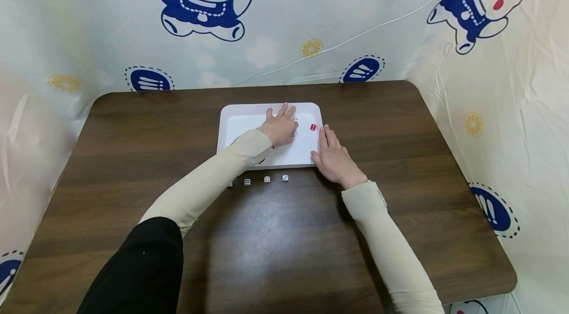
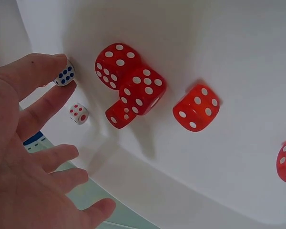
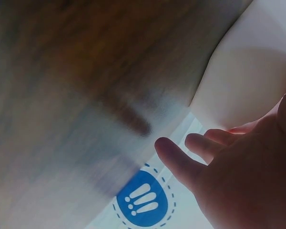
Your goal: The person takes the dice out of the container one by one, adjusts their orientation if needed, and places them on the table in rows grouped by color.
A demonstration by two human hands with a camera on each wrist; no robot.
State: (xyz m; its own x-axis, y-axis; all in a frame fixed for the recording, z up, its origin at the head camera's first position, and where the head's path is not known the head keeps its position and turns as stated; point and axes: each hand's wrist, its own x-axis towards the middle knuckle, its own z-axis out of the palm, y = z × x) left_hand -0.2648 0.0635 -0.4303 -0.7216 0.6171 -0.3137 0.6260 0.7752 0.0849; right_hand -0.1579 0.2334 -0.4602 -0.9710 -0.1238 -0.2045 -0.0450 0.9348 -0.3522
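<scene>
My left hand [image 1: 280,130] reaches over a white tray [image 1: 289,158]. In the left wrist view it pinches a white die with blue pips [image 2: 66,75] between thumb and index finger; the other fingers are spread. A white die with red pips [image 2: 78,113] lies beside those fingers. Several red dice [image 2: 196,108] rest in the tray, some of them touching one another. Another red die [image 1: 313,127] is near the tray's right side. My right hand [image 1: 335,158] rests along the right edge of the tray, fingers extended and holding nothing.
A row of white dice [image 1: 266,179] sits on the brown wooden table [image 1: 266,255] in front of the tray, partly behind the left sleeve. Behind the table hangs a printed curtain [image 1: 284,13] with cartoon figures.
</scene>
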